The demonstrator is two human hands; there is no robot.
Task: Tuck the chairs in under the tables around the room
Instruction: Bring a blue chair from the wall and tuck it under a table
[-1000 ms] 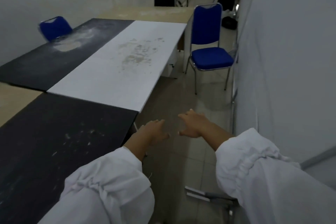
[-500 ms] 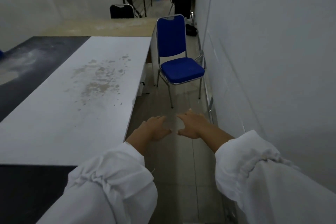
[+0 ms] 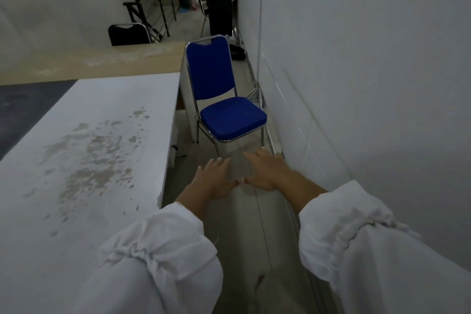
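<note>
Your left hand (image 3: 216,178) and right hand (image 3: 265,171) reached out flat, fingers straight and loose, gripping nothing. The blue chair (image 3: 233,117) stood dead ahead of the fingertips, untouched, in the aisle between the white table (image 3: 89,148) and the wall (image 3: 356,84). Its seat faced you, so its back-to-front line ran along the aisle, not toward the table. Your right hand was nearer. Against half a second earlier, the chair loomed closer, and your hands kept their pose.
</note>
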